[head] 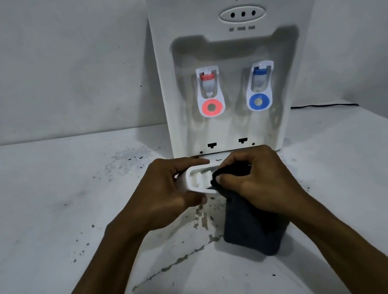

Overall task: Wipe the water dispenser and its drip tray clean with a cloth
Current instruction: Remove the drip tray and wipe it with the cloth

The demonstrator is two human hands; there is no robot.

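Left hand (163, 190) grips the white drip tray (194, 184) at its left end, thumb along the near edge and fingers curled over the far edge, holding it in front of the base of the water dispenser (238, 64). Right hand (258, 180) is closed around a dark cloth (253, 228), pressing a bunched part of it into the tray's open interior with the fingertips; the loose remainder of the cloth hangs below the hand to the table surface (45, 206). The tray's right end is hidden under the right hand and cloth. The dispenser stands upright at the back of the table, against the wall (50, 67), its front recess holding a red tap (210, 91) on the left and a blue tap (260, 86) on the right. Two dark slots show at the bottom of the recess, just behind the hands. A black cable (327, 104) runs along the table's rear edge to the right of the dispenser. The table is open to the left and right of both forearms; its white coating is chipped and speckled, with a crack line running diagonally beneath the arms.
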